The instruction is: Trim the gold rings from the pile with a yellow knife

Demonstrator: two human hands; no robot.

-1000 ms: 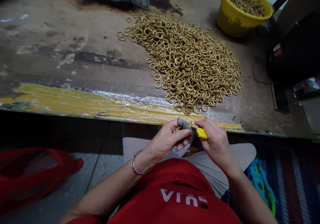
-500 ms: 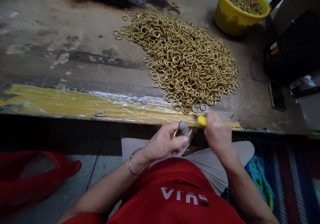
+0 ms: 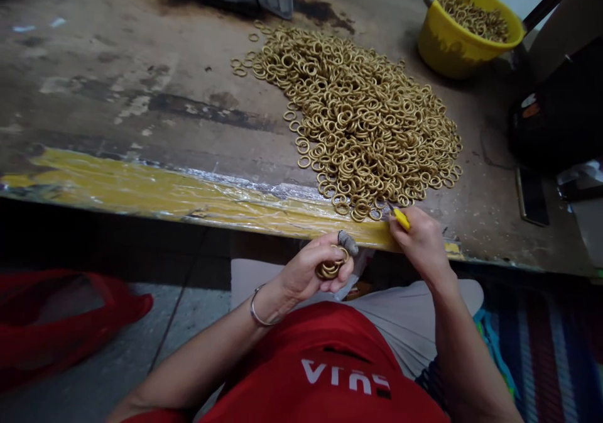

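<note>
Your left hand (image 3: 315,264), near the lower middle of the frame, is curled closed around a small clutch of gold rings (image 3: 332,266), thumb and fingers gathered about them. A grey cover (image 3: 349,243) wraps the tip of one finger, which points toward the table edge. Your right hand (image 3: 421,237), right of centre, is clamped on a yellow-handled tool (image 3: 402,219), its dark tip aimed up and left at the front edge of the heap (image 3: 362,121). That tip is just beside the nearest rings; you cannot tell from here whether it touches one.

As for how far along you are, the few rings in your left hand seem to be the batch in work, and whether any of them is finished is too small to make out. The heap spreads over the upper middle of the frame, with a few rings lying loose at its left fringe, so by the look of it a great deal is left to handle. At the upper right, the yellow tub (image 3: 443,49) holds another large lot of rings, its contents showing well up inside; you cannot tell whether those are done or waiting. The heap lies on the worn table (image 3: 188,74), behind the yellow tape (image 3: 117,183) along its front edge.
</note>
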